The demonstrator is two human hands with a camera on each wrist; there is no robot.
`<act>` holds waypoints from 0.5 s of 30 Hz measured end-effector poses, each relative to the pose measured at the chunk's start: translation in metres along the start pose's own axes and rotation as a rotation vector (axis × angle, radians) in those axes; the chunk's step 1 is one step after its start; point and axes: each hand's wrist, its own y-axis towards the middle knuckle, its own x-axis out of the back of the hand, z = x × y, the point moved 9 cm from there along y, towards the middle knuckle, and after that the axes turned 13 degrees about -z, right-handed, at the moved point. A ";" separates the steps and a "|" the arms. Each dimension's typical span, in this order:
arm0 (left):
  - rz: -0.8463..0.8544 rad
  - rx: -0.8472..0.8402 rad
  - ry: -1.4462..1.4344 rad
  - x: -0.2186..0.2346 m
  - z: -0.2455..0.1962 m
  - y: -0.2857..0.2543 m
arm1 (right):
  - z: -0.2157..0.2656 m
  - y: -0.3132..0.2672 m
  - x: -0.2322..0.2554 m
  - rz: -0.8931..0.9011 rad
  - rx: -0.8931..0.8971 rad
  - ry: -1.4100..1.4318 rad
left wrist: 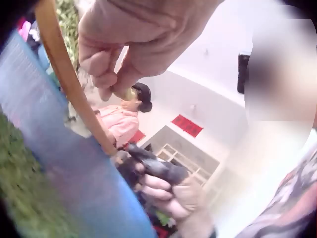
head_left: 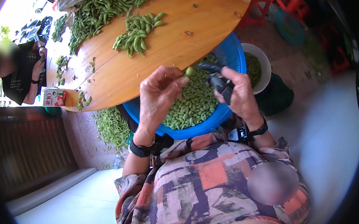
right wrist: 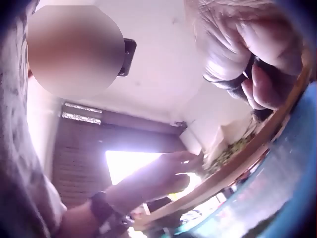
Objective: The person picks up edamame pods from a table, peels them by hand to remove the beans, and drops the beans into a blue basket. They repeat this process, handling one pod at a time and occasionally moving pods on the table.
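Note:
In the head view my left hand [head_left: 159, 90] pinches a small green soybean pod [head_left: 189, 71] between thumb and forefinger. Facing it from the right, my right hand [head_left: 238, 89] has black coverings [head_left: 220, 86] on its thumb and forefinger. Those two covered digits point towards the pod, with a gap between their tips. Both hands are over a blue basin [head_left: 207, 124] filled with shelled green soybeans [head_left: 190, 111]. In the left wrist view the pinching left hand [left wrist: 133, 44] is close above, and the right hand [left wrist: 171, 193] lies lower down.
On the wooden table [head_left: 174, 33] lie a small group of pods [head_left: 136, 34] and a larger heap [head_left: 102, 15]. A white bowl [head_left: 263, 62] stands right of the basin, and pods or husks [head_left: 111, 125] cover the floor at left. Another person [head_left: 22, 69] is at the table's left.

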 end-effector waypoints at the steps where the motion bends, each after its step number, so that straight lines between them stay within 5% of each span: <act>1: 0.003 0.003 -0.002 -0.004 0.005 -0.005 | -0.005 -0.003 -0.011 0.080 -0.105 0.066; 6: -0.001 0.095 -0.248 -0.016 0.034 -0.017 | -0.021 -0.010 -0.031 0.204 -0.308 0.449; 15: -0.067 -0.087 -0.129 -0.016 0.025 -0.026 | -0.030 -0.014 -0.031 0.259 -0.327 0.451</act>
